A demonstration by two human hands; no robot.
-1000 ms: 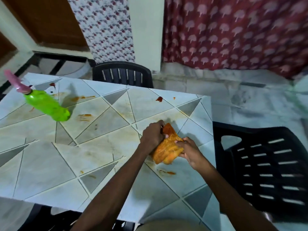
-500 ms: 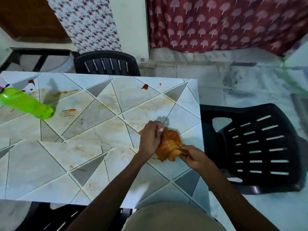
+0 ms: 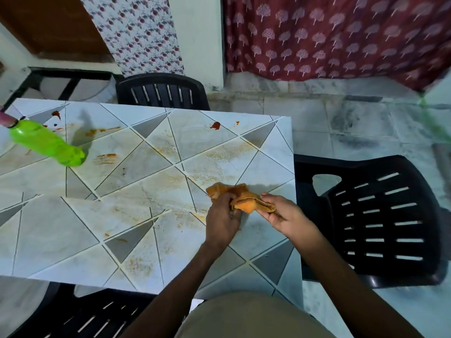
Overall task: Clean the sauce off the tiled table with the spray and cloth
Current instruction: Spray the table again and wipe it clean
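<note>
Orange cloth, soft, crumpled and stained darker along its folds, sits near the right edge of the tiled table.

Head view: compared with half a second ago, you have drawn the bundle out sideways. Your right hand pinches a folded end between thumb and fingers. Your left hand curls its fingers over the other end. This reads as refolding to a cleaner face, so wiping is paused. The glossy tiles carry thin orange smears and a red sauce blob near the far edge. The green plastic spray bottle sits far left, well apart from both hands.
</note>
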